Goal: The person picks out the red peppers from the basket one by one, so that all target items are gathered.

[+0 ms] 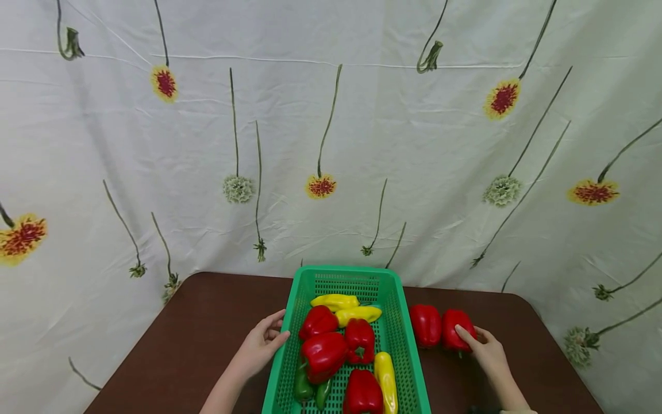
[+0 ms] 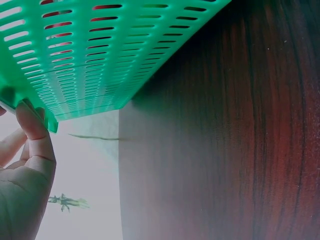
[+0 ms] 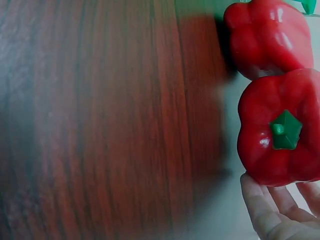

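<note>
A green plastic basket with slotted walls stands on the dark table. Its left rim is held by my left hand, the thumb pressed against the rim in the left wrist view. To the right of the basket, my right hand grips a red bell pepper, thumb over its top and fingers along its right side. A green stem marks this pepper in the right wrist view. A second red bell pepper lies right beside it, between it and the basket.
Inside the basket are several red bell peppers, long yellow peppers and dark green peppers. The brown wood-grain table extends to both sides. Behind it hangs a white cloth printed with flowers.
</note>
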Demonstrator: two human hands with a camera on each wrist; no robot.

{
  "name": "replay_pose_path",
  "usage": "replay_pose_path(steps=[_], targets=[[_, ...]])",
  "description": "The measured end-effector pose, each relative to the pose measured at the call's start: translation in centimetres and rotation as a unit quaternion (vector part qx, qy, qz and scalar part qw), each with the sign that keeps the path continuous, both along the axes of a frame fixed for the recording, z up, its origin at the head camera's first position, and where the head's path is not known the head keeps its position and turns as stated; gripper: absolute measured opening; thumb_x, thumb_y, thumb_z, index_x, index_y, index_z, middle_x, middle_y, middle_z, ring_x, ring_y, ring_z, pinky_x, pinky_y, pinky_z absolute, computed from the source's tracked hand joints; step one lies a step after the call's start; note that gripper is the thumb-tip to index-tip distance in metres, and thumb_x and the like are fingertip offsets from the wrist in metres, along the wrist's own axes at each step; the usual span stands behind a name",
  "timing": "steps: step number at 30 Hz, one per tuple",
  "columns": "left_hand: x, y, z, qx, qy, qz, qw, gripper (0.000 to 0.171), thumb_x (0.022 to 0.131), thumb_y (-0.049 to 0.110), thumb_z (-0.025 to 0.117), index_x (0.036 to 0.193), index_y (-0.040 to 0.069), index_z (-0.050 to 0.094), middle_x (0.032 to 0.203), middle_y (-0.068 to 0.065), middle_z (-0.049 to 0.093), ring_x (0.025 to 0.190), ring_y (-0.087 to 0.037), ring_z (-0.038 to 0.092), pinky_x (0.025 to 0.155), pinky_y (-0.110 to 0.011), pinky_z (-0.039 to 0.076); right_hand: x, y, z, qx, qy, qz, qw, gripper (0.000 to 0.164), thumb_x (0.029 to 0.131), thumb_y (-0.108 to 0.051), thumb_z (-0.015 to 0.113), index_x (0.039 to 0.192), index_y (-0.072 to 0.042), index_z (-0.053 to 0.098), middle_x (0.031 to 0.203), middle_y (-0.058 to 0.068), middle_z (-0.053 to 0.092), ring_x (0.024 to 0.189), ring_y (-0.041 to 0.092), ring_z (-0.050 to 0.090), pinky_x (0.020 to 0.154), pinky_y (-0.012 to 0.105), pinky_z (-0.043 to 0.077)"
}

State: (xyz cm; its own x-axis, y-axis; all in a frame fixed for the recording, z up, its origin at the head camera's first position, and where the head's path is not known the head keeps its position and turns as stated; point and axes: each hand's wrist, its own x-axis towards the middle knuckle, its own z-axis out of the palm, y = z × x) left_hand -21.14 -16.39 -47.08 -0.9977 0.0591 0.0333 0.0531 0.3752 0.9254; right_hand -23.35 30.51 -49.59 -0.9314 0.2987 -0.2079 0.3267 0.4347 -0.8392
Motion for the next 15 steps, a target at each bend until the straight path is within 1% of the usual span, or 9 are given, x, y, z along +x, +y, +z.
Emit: replay_pose_path(steps=[4, 6, 8, 12, 15], targets=[[0.07, 0.03, 0.04, 0.001, 0.0, -0.001, 1.0, 0.052, 0.095, 0.009, 0.065, 0.141, -0.005, 0.048, 0.119, -0.018, 0.056, 0.087, -0.013, 0.057, 0.072, -0.024, 0.05, -0.09, 0.0, -0.09, 0.011, -0.01, 0.003, 1.0, 0.093, 0.094, -0.06, 0.054, 0.143, 0.016, 0.033, 0.138, 0.04, 0.04, 0.099, 0.037, 0.061, 0.082, 0.042, 0.053], [0.08, 0.04, 0.04, 0.001, 0.001, 0.0, 1.0, 0.052, 0.095, 0.009, 0.065, 0.141, -0.005, 0.048, 0.119, -0.018, 0.056, 0.087, -0.013, 0.057, 0.072, -0.024, 0.05, -0.14, -0.04, -0.1, 0.02, -0.013, 0.007, 1.0, 0.093, 0.095, -0.061, 0.052, 0.142, 0.017, 0.033, 0.139, 0.041, 0.039, 0.099, 0.039, 0.062, 0.085, 0.046, 0.052], [0.06, 0.03, 0.0, 0.0, 0.0, 0.0, 1.0, 0.052, 0.095, 0.009, 0.065, 0.141, -0.005, 0.048, 0.119, -0.018, 0.056, 0.087, -0.013, 0.057, 0.072, -0.024, 0.05, -0.19, -0.12, -0.14, 0.031, -0.016, 0.011, 0.999, 0.093, 0.095, -0.062, 0.049, 0.142, 0.017, 0.034, 0.14, 0.04, 0.039, 0.105, 0.042, 0.06, 0.09, 0.049, 0.05], [-0.01, -0.01, -0.11, -0.003, 0.001, 0.003, 1.0, 0.051, 0.095, 0.009, 0.065, 0.142, -0.005, 0.048, 0.12, -0.017, 0.056, 0.087, -0.013, 0.057, 0.073, -0.025, 0.05, -0.24, -0.3, -0.23, 0.054, -0.014, 0.018, 0.998, 0.092, 0.097, -0.062, 0.044, 0.143, 0.017, 0.033, 0.141, 0.041, 0.037, 0.118, 0.048, 0.05, 0.098, 0.057, 0.043], [-0.03, -0.06, -0.15, -0.003, 0.001, 0.004, 1.0, 0.051, 0.095, 0.008, 0.065, 0.142, -0.004, 0.048, 0.12, -0.017, 0.056, 0.087, -0.012, 0.057, 0.073, -0.025, 0.05, -0.29, -0.37, -0.34, 0.069, -0.01, 0.019, 0.997, 0.092, 0.098, -0.062, 0.041, 0.143, 0.017, 0.031, 0.142, 0.042, 0.035, 0.123, 0.051, 0.044, 0.102, 0.061, 0.038]])
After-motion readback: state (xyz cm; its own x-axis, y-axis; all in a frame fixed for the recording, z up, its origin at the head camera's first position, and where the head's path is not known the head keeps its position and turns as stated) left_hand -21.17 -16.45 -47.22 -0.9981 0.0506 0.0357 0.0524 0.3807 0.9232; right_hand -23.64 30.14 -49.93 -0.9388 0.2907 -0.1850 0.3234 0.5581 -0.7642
